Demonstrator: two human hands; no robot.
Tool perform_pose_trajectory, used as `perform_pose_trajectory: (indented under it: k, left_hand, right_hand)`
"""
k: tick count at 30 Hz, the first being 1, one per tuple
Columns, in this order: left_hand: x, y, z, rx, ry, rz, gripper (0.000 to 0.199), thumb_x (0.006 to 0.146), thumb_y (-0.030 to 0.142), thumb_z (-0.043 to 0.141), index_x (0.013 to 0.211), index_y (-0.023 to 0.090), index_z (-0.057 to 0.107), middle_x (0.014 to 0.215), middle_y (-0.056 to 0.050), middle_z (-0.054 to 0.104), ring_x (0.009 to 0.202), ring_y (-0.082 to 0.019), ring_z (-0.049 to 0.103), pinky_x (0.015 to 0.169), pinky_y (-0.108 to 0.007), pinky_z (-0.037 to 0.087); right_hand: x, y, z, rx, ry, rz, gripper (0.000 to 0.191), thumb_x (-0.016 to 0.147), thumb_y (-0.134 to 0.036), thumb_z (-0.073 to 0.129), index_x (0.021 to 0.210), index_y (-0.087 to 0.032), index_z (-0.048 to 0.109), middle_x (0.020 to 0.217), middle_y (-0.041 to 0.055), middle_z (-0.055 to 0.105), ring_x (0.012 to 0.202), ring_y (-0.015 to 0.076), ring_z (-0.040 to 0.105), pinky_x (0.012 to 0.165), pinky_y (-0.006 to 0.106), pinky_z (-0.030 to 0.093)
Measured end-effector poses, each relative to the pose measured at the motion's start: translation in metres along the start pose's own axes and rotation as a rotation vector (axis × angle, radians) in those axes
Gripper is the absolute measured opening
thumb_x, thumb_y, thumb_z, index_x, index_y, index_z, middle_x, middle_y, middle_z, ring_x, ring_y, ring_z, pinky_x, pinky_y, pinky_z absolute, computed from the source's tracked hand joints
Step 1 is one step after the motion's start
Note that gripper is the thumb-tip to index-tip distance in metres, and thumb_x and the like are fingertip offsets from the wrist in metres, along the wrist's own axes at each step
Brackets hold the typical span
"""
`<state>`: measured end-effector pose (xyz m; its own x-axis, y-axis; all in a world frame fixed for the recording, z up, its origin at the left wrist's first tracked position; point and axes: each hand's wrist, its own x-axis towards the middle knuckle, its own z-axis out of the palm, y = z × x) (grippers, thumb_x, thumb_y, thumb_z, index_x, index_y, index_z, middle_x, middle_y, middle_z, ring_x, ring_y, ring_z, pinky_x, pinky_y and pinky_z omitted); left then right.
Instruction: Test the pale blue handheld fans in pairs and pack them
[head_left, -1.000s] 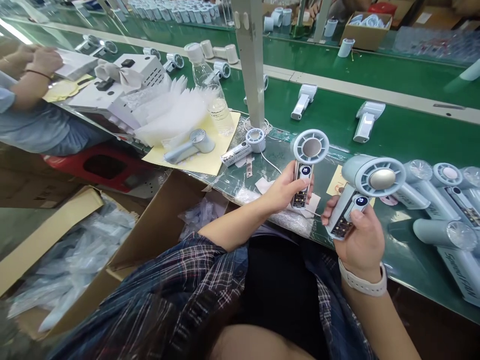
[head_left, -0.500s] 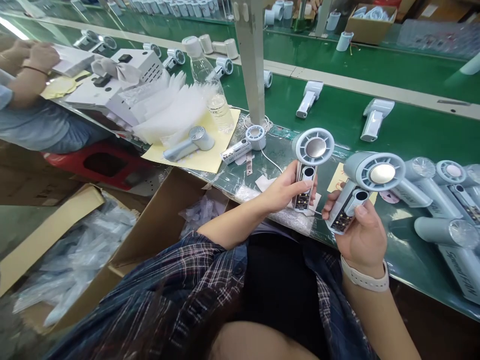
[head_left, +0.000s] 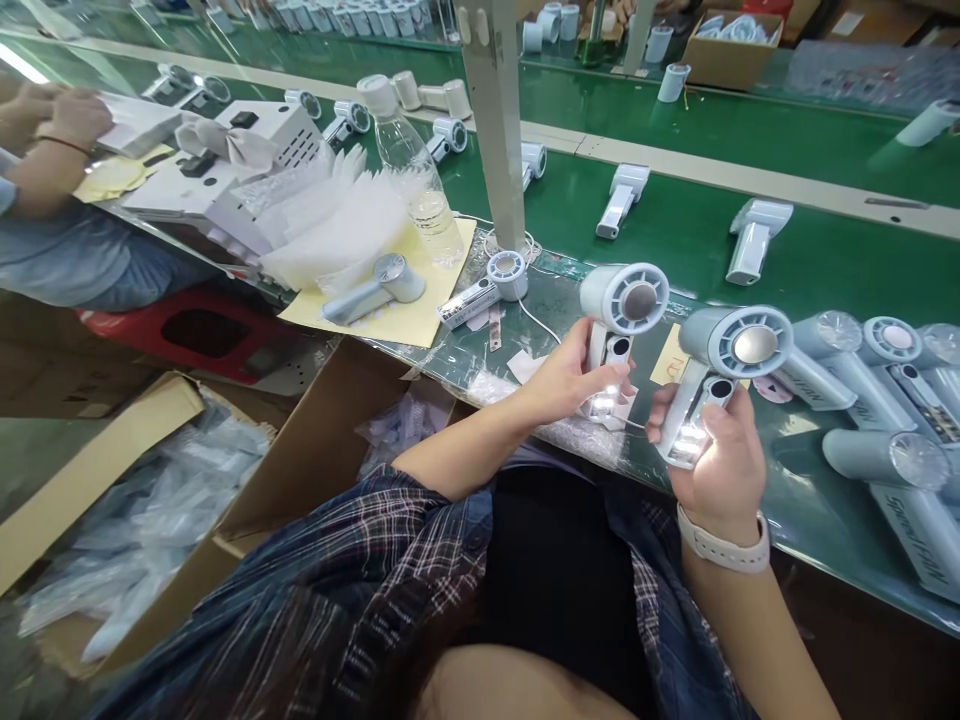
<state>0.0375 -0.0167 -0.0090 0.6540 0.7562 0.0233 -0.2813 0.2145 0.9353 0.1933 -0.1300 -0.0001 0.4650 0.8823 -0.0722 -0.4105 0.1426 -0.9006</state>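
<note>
My left hand (head_left: 559,385) is closed round the handle of a pale blue handheld fan (head_left: 611,300), its thumb across the front. My right hand (head_left: 724,465) grips a second handheld fan (head_left: 701,340) beside it, a little nearer to me. Both fans stand upright with round slotted heads and silver centres; bright glare covers the lower fronts of their handles. Behind my left forearm, another fan (head_left: 511,275) lies on the bench with a white cable near it. More fans (head_left: 911,460) lie in a group to the right of my right hand.
A metal post (head_left: 495,130) rises from the bench edge. Left of it stand a plastic bottle (head_left: 424,190) and a fan (head_left: 390,280) on yellow paper. Fans lie on the green belt (head_left: 675,220). An open carton (head_left: 300,440) sits below; a co-worker's hands (head_left: 75,120) are far left.
Both fans have turned slightly in my hands, showing more of their head sides. Their handle fronts, where circuit boards showed dark, now shine with glare.
</note>
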Motion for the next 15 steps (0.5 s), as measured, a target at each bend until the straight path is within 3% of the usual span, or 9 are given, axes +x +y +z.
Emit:
perform_pose_trajectory:
  k: [3, 5, 7, 9, 15]
  left_hand:
    - [0.000, -0.001, 0.001, 0.028, 0.026, -0.061, 0.085, 0.072, 0.065, 0.092, 0.124, 0.022, 0.040, 0.108, -0.008, 0.072, 0.083, -0.023, 0.075, 0.077, -0.038, 0.060]
    - [0.001, -0.003, 0.001, -0.029, -0.007, -0.107, 0.083, 0.076, 0.077, 0.083, 0.119, 0.024, 0.037, 0.102, -0.007, 0.074, 0.074, -0.023, 0.075, 0.067, -0.037, 0.060]
    - [0.001, -0.005, 0.001, -0.101, -0.046, -0.124, 0.075, 0.081, 0.081, 0.072, 0.114, 0.026, 0.035, 0.093, -0.002, 0.073, 0.066, -0.022, 0.073, 0.059, -0.035, 0.058]
    - [0.000, -0.005, 0.001, -0.142, -0.103, -0.105, 0.069, 0.083, 0.078, 0.070, 0.112, 0.027, 0.035, 0.088, 0.000, 0.072, 0.064, -0.022, 0.074, 0.059, -0.035, 0.059]
    - [-0.009, 0.010, -0.002, -0.136, -0.258, -0.054, 0.059, 0.093, 0.071, 0.068, 0.116, 0.028, 0.035, 0.104, -0.006, 0.077, 0.076, -0.024, 0.079, 0.064, -0.034, 0.061]
  right_hand:
    - [0.003, 0.001, -0.003, 0.075, -0.069, 0.121, 0.046, 0.089, -0.066, 0.076, 0.108, -0.024, 0.076, 0.088, 0.0055, 0.078, 0.071, 0.0202, 0.072, 0.049, 0.027, 0.055]
    - [0.004, 0.001, -0.004, 0.091, -0.078, 0.168, 0.054, 0.092, -0.073, 0.071, 0.108, -0.022, 0.079, 0.100, 0.0091, 0.081, 0.089, 0.0253, 0.078, 0.059, 0.033, 0.064]
    - [0.004, 0.001, -0.003, 0.086, -0.062, 0.154, 0.049, 0.095, -0.069, 0.069, 0.110, -0.024, 0.082, 0.111, 0.0089, 0.083, 0.105, 0.0297, 0.079, 0.078, 0.043, 0.070]
    - [0.001, 0.000, -0.002, 0.081, -0.066, 0.149, 0.045, 0.095, -0.067, 0.071, 0.109, -0.025, 0.082, 0.114, 0.0082, 0.084, 0.107, 0.0322, 0.080, 0.090, 0.051, 0.069]
    - [-0.010, -0.007, 0.000, 0.058, -0.045, 0.161, 0.045, 0.095, -0.063, 0.074, 0.119, -0.025, 0.081, 0.122, 0.0111, 0.083, 0.106, 0.0357, 0.082, 0.094, 0.061, 0.068]
